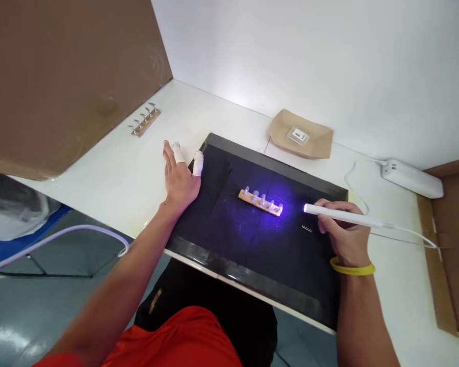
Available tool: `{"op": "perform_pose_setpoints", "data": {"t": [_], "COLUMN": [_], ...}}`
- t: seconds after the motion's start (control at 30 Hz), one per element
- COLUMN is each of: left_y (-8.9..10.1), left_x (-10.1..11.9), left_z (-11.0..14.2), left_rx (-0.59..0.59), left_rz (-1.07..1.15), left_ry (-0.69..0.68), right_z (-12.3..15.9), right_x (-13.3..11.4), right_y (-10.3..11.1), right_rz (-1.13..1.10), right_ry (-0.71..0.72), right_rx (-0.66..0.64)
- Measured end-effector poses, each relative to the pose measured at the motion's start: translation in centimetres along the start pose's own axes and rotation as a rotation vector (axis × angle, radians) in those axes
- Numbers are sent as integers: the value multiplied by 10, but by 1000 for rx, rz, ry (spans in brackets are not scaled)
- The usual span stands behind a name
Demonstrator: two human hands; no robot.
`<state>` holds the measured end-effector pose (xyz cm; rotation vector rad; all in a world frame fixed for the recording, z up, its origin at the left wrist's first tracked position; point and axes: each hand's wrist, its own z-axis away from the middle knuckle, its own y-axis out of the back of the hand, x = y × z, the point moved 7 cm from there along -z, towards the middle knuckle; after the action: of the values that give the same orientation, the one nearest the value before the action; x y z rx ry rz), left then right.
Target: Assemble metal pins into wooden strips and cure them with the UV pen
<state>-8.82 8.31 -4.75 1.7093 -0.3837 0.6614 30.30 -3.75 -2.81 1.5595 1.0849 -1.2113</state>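
Note:
My right hand [344, 232] is closed around a white pen-shaped light [340, 215] with a cable, and its tip glows violet toward a small wooden strip [260, 201] carrying several clear pegs. The strip lies in the middle of a black mat [229, 239]. My left hand [180, 176] lies flat and open at the mat's left edge, two fingertips in white finger cots. A thin metal piece [307, 229] lies on the mat just left of my right hand.
A second wooden strip with metal pegs [145, 121] lies at the far left of the white table [122, 173]. A brown paper tray [301, 135] holding a small white packet stands behind the mat. A white power strip [412, 178] is at the right; cardboard panels flank both sides.

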Motion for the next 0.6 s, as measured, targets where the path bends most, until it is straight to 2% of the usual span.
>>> {"op": "perform_pose_setpoints", "data": {"t": [0.2, 0.6], "left_y": [-1, -2], "left_x": [3, 0], "left_z": [4, 3], "left_rx": [8, -31], "left_rz": [-23, -75], "left_ry": [-52, -34], "right_z": [-1, 12], "right_x": [4, -3], "right_y": [-5, 2], "right_rz": [15, 64], "right_ry": [-34, -59], "right_rx": [-3, 20]}}
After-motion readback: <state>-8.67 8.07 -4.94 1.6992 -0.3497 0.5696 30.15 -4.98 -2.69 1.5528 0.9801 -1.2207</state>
